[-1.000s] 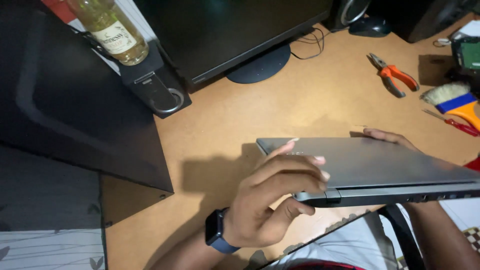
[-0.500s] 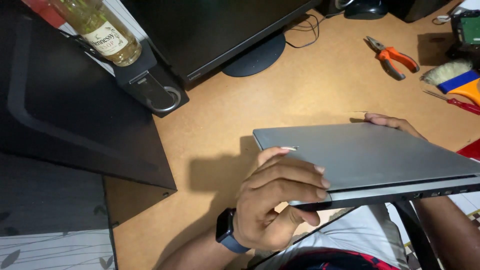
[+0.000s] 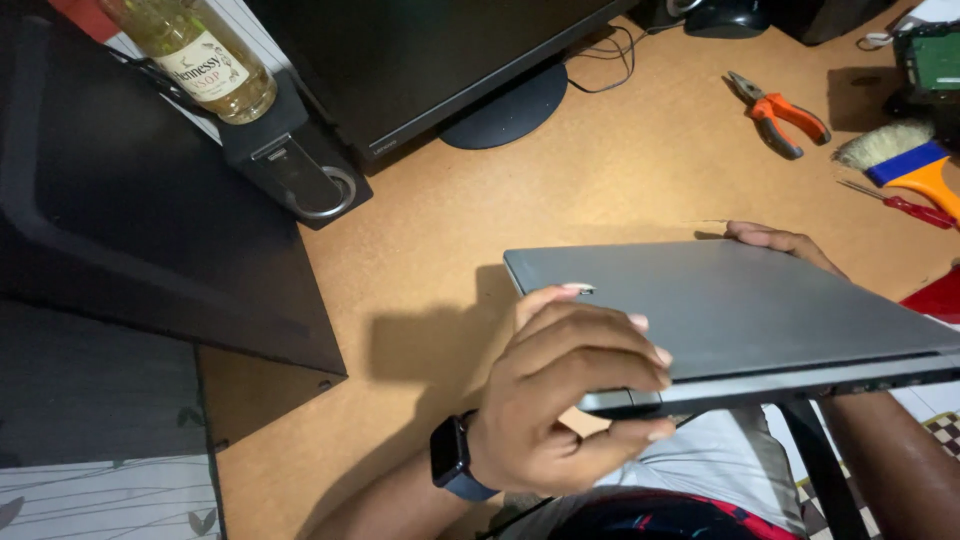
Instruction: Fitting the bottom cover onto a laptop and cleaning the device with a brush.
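Note:
A closed grey laptop [image 3: 740, 310] is held level above the near edge of a brown wooden desk [image 3: 600, 190]. My left hand [image 3: 570, 395], with a dark watch on the wrist, grips the laptop's near left corner, fingers on the lid and thumb under it. My right hand [image 3: 780, 243] holds the far edge, only its fingertips showing past the lid; the forearm runs beneath the laptop at the lower right.
A black monitor [image 3: 420, 60] on a round stand sits at the back. A glass bottle [image 3: 195, 50] stands on a black speaker [image 3: 295, 165] to the left. Orange-handled pliers [image 3: 780, 110], a brush [image 3: 905, 160] and a small red screwdriver [image 3: 900, 205] lie at the right.
The laptop with both hands has come slightly nearer and lower in the view, and its lid now shows more fully. Grip is the same.

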